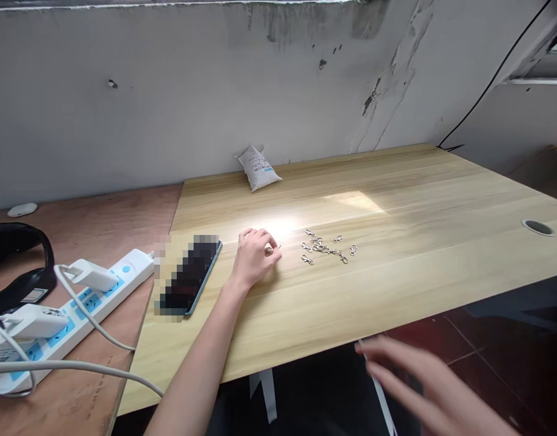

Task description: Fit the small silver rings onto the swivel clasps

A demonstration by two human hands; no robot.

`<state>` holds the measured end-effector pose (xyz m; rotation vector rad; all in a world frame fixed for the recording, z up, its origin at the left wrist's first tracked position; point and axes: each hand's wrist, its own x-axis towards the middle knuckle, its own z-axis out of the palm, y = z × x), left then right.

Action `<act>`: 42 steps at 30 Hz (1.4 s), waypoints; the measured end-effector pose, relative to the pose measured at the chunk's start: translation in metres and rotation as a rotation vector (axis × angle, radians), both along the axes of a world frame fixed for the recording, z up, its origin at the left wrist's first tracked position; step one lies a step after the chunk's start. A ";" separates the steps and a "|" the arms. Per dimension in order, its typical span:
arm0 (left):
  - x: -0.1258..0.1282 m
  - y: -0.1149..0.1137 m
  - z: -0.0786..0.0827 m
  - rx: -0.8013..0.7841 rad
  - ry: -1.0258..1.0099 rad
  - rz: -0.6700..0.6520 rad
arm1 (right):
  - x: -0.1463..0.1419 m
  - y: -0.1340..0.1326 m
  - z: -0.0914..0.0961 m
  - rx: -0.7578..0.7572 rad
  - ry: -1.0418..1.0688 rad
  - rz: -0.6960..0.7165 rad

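On the pale wood desk (pixel 373 272), the left hand (pixel 253 257) sits curled, fingertips pinching a small metal clasp (pixel 269 251) that they mostly hide. Just right of it lies a loose scatter of silver swivel clasps (pixel 321 247), some apparently tangled, on smooth grained board. They look light, stiff and slick: plated metal, small enough to skid. Best hold is likely the body, between finger and thumb; tangled ones may lift as a clump. The right hand (pixel 396 378) is blurred beyond the desk's near edge, fingers spread, nothing visible in it. A phone (pixel 190 277), screen pixelated, lies just left of the left hand. Further left, a white power strip (pixel 74 321) with chargers (pixel 90 274) sits on a plywood board (pixel 101 224). A white sachet (pixel 258 168) leans against the far wall (pixel 169 91).
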<state>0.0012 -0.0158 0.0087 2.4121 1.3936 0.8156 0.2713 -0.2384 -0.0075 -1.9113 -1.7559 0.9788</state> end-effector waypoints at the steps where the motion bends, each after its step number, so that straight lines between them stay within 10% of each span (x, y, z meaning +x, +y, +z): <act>1: 0.000 0.001 -0.001 -0.003 -0.004 0.002 | 0.000 0.033 0.018 0.087 0.013 0.082; 6: 0.000 0.004 -0.006 -0.002 0.049 -0.035 | -0.010 0.185 0.047 0.559 -0.190 0.121; 11: 0.000 0.004 -0.007 0.022 0.108 -0.056 | -0.021 0.247 0.020 0.567 -0.490 0.295; 23: -0.003 0.008 -0.015 0.009 0.140 -0.126 | -0.036 0.267 0.012 0.626 -0.634 0.535; 32: -0.016 0.011 -0.010 -0.060 0.096 -0.093 | -0.050 0.266 0.017 0.554 0.067 0.193; 42: -0.016 0.015 -0.014 0.024 0.148 -0.112 | -0.068 0.255 -0.001 0.467 0.503 0.141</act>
